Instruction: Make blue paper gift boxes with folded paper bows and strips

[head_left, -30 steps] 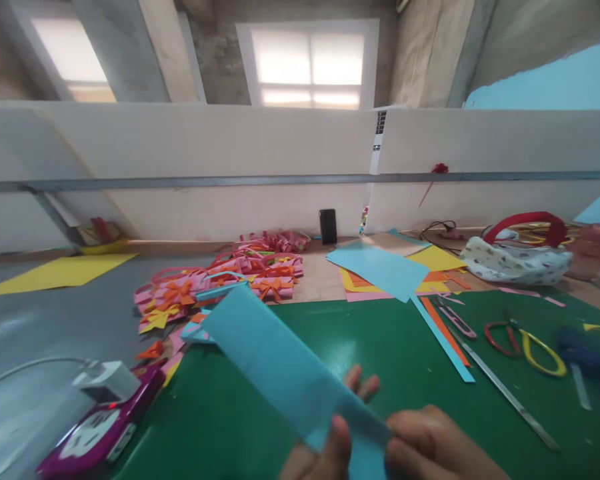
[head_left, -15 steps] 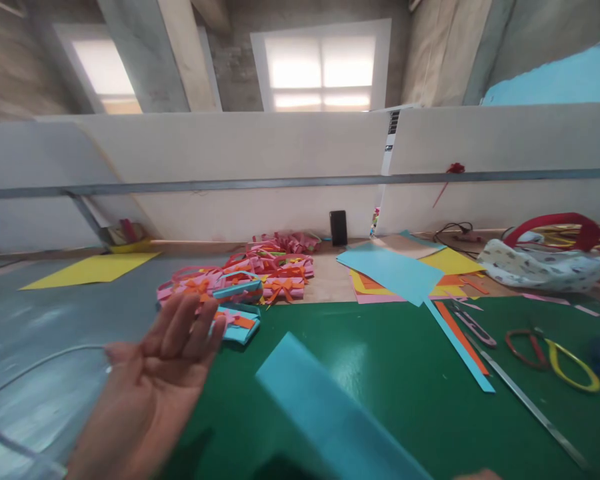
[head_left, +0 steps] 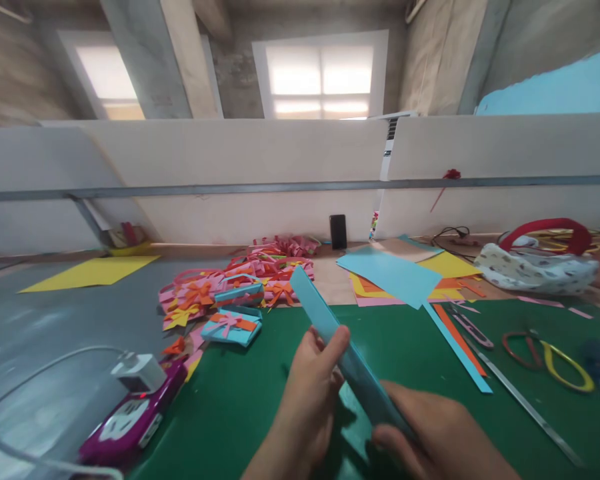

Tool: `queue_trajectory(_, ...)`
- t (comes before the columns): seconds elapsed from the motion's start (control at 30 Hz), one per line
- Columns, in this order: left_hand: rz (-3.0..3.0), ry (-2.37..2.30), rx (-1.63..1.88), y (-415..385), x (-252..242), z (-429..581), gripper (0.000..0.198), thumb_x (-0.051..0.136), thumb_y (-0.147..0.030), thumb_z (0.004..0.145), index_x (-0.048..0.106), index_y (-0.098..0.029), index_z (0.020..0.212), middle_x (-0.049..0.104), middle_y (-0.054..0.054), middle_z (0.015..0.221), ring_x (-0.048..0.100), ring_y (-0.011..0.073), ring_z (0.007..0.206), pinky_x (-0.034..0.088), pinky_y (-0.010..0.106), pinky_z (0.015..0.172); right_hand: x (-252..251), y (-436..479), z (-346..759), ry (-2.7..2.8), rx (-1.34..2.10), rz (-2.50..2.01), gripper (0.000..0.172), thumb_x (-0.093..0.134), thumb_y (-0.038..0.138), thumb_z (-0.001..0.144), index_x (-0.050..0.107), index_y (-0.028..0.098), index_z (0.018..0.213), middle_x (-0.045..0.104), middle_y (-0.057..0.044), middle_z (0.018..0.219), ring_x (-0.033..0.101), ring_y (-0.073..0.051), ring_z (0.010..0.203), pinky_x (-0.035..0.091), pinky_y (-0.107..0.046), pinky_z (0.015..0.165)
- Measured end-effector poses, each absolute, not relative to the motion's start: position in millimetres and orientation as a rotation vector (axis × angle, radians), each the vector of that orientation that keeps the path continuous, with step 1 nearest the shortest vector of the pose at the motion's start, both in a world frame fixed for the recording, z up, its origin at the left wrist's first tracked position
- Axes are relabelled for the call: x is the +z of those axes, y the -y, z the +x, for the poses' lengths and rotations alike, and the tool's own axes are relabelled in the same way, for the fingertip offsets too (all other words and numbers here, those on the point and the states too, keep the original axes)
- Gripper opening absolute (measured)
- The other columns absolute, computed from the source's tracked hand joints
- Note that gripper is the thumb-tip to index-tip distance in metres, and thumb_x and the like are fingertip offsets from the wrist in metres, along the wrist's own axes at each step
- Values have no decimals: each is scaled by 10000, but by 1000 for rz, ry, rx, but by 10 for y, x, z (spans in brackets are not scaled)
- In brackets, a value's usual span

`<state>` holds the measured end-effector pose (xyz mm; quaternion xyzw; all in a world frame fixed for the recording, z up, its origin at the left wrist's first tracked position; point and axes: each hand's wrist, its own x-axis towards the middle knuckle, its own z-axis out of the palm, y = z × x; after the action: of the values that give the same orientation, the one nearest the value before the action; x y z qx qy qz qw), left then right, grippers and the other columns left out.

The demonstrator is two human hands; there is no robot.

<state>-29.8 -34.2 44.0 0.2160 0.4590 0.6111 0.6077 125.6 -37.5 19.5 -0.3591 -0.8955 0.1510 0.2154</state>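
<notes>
Passage over green mat between power strip and left hand; ruler, scissors obstruct right.

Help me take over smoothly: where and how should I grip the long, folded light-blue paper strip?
Probably pinch the strip flat between thumb and finger at its far end, coming from the far side: it slants away from the person, the left hand grips nearer its middle and the right hand its near end, leaving that tip free.
</notes>
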Motion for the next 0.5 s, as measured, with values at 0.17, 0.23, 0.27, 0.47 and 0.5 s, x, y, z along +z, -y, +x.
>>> queue_trajectory(0.17, 535, -1053, 1425, 50, 646, -385, 251, 690, -346, 727, 558, -172, 853, 581, -13, 736, 537, 68, 599, 443, 181, 583, 628, 81, 1085, 2516, 463, -1191, 224, 575, 356, 800, 599, 206, 965, 685, -55, 795, 631, -223, 705, 413, -261, 562)
queue_trajectory(0.23, 571, -1026, 1390, -37, 659, -463, 261, 685, -357, 729, 564, -161, 851, 581, -17, 699, 545, 73, 583, 446, 187, 585, 747, -87, 1002, 2518, 666, -1135, 252, 485, 412, 854, 601, 188, 846, 652, -28, 728, 586, -176, 643, 372, -241, 527)
queue_trajectory(0.27, 593, -1005, 1360, -68, 653, -508, 261, 694, -338, 723, 572, -157, 864, 590, -14, 692, 559, 84, 589, 453, 199, 597, 767, -176, 963, 2486, 741, -1100, 275, 464, 407, 864, 596, 177, 794, 631, -19, 709, 559, -156, 625, 354, -234, 518)
queue_trajectory(0.47, 654, -930, 1177, -99, 537, -724, 227, 687, -203, 708, 626, -112, 906, 692, 82, 793, 650, 191, 670, 495, 321, 702, 408, -584, 825, 2082, 1281, -1058, 79, 557, 190, 756, 586, 128, 795, 614, -16, 766, 539, -131, 676, 386, -227, 573)
queue_trajectory(0.5, 633, -937, 1169, -94, 521, -747, 193, 664, -193, 720, 628, -105, 889, 698, 84, 788, 654, 193, 661, 499, 334, 719, 331, -617, 826, 2049, 1328, -1068, 90, 544, 176, 756, 586, 126, 818, 616, -18, 773, 546, -128, 682, 398, -226, 581)
